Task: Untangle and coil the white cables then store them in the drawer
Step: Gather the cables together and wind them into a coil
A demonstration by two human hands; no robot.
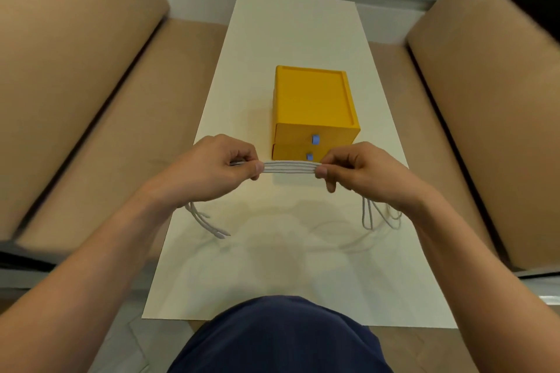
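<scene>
Holding the white cables (291,167) taut between 2 hands, just above the near-middle of the white table (288,266) and directly in front of the yellow drawer unit (313,100). Left hand (218,165) pinches the bundle's left end between thumb and curled fingers; right hand (360,168) pinches the right end the same way. Progress, judged from how things lie: untangling looks largely done, since the span between the hands runs as about 4 parallel strands, flat and side by side, with no knot or crossing visible there. Coiling appears part-way, not finished. Loose ends (209,222) trail down below the left wrist toward the table, and slack loops (380,216) hang below the right wrist; neither is gathered into the bundle. Whether those hanging parts touch the table surface, cannot tell. Storage not yet begun: the unit's 2 drawers are shut, upper knob (315,139) and lower knob (309,156) untouched, both blue, facing the person. Left to do, by my reading: fold in the dangling ends, secure the coil, free a hand, pull a drawer open, lay the coil inside, close it. Cable look: thin, round, matte, pale grey-white, limp where it hangs, straight only under tension. Plug ends too small to make out. Tan cushions (75,70) flank the table left and right.
</scene>
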